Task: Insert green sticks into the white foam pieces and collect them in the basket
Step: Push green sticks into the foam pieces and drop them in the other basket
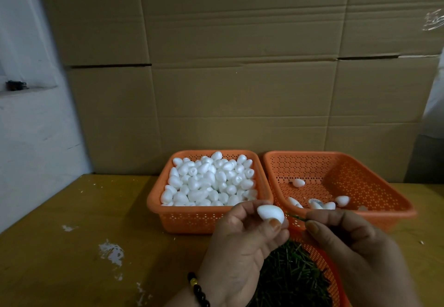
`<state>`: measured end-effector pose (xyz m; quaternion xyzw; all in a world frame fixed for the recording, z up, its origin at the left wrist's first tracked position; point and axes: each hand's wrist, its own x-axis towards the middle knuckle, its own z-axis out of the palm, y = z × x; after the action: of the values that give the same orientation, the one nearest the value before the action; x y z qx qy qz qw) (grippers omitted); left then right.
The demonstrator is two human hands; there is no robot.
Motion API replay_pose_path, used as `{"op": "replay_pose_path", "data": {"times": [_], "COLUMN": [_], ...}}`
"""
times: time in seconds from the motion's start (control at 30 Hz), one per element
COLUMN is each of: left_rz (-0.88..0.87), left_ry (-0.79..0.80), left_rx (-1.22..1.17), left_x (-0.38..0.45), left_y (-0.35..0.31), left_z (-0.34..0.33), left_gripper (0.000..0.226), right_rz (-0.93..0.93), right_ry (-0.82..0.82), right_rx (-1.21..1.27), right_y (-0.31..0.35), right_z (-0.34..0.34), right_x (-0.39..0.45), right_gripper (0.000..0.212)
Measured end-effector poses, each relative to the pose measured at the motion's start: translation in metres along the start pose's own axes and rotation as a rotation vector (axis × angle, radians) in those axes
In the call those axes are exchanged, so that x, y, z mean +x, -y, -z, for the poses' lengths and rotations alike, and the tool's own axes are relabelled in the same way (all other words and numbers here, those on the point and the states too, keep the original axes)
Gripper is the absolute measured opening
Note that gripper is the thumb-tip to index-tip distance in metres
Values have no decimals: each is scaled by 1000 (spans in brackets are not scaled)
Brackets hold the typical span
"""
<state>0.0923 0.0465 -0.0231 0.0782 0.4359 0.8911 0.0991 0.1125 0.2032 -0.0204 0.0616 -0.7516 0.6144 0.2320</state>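
Note:
My left hand [237, 246] pinches a white egg-shaped foam piece [270, 213] between thumb and fingers. My right hand [355, 251] pinches a thin green stick [297, 217] whose tip points at the foam piece's right end. Behind the hands, the left orange basket [192, 220] is heaped with plain white foam pieces [211, 179]. The right orange basket [374, 181] holds several foam pieces [319, 203] on its floor. Under my hands lies a pile of green sticks [290, 275] in a third orange basket [322, 261].
The baskets stand on a yellow wooden table [84, 234] with white paint chips. Stacked cardboard boxes [240, 78] form a wall right behind the baskets. A white wall [28, 138] is at the left. A dark bead bracelet [198, 290] is on my left wrist.

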Motion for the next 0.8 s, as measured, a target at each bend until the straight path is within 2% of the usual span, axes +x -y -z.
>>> {"op": "replay_pose_path", "data": {"times": [0.1,0.33,0.53,0.67,0.8], "left_rz": [57,144,150,145,150], "left_ry": [9,25,35,40,59], "left_rx": [-75,-216,-207,-164,-137], "left_x": [0,-1,-2,-3,-3], "left_y": [0,2,4,6,8], "left_z": [-2,-2,-4,-4,-6], "left_gripper": [45,30,20,29,19], "right_rz": [10,37,143,224,283], "right_ry": [-3,-15,-15,-21,-34], "right_rx": [-42,-113,-206,-282,-328], "right_y": [-1,-2,-3,-4,-3], "right_z": [0,0,-1,0,-1], "right_x": [-1,-3,-3,-4,-4], "right_gripper": [13,18,10,13,10]}}
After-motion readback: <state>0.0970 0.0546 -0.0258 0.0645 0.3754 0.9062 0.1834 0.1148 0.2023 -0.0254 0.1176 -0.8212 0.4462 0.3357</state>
